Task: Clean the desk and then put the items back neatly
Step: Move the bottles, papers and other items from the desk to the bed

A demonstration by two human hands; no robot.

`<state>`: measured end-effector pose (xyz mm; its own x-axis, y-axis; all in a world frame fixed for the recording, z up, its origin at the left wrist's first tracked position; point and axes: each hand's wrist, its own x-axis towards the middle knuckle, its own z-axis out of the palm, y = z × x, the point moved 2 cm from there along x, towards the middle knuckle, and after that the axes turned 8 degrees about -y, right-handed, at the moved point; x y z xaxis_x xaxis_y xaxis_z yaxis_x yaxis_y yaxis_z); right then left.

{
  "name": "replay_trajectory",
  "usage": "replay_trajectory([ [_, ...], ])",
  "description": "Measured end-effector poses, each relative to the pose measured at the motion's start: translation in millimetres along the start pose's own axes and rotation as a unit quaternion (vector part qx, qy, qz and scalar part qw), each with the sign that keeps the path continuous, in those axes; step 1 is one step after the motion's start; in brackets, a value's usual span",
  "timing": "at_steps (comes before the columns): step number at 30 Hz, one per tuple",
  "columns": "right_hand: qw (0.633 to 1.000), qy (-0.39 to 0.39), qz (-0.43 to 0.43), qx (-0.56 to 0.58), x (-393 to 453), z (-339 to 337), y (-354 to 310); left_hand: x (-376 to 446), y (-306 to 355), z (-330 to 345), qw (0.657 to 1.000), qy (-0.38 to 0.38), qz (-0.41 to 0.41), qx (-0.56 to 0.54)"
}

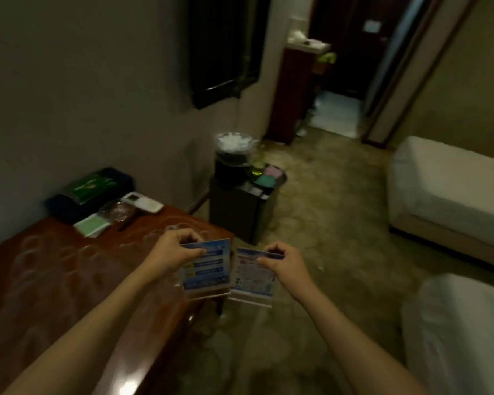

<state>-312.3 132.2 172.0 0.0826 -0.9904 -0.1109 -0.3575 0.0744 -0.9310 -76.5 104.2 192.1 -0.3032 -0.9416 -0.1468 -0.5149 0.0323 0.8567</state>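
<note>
Two acrylic signs held upright past desk [54, 280] edge: blue sign [207, 266] pinched by left hand [173, 252], paler sign [253, 276] at 3 o'clock pinched by right hand [285, 266].

The desk [54, 280] is reddish-brown wood, polished glossy, mirroring light and pale ring marks; both stands [207, 269] look like clear plastic with printed, smooth, shiny cards inside; the remote [143, 201] is white plastic; the pad [92, 225] looks like matt green paper; the carpet [311, 223] is rough and matt; the bedding [451, 178] is white cloth.
</note>
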Motion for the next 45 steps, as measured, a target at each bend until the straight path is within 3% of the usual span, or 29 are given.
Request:
replay_trajectory([
  [6,0.986,0.157,0.049,0.029,-78.8,-124.6,51.0,52.4,95.6,129.5,0.986,-0.158,0.054,0.020],
  [13,0.940,0.322,0.107,0.041,-200.0,-271.0,121.7,81.6,216.8,319.2,0.948,-0.294,0.116,0.031],
  [19,0.873,0.459,0.160,0.042,-319.6,-369.6,180.6,66.5,306.7,493.1,0.892,-0.413,0.178,0.051],
  [27,0.740,0.625,0.229,0.097,-462.4,-438.6,251.3,9.0,380.2,687.4,0.790,-0.547,0.251,0.120],
  [35,0.633,0.699,0.293,0.159,-507.5,-495.2,340.7,24.7,403.0,852.4,0.757,-0.590,0.226,0.165],
  [42,0.558,0.727,0.335,0.218,-515.4,-605.6,440.1,74.5,438.8,1021.0,0.716,-0.645,0.188,0.191],
  [45,0.522,0.722,0.365,0.270,-518.4,-653.1,484.3,98.1,450.0,1085.1,0.716,-0.650,0.143,0.211],
])
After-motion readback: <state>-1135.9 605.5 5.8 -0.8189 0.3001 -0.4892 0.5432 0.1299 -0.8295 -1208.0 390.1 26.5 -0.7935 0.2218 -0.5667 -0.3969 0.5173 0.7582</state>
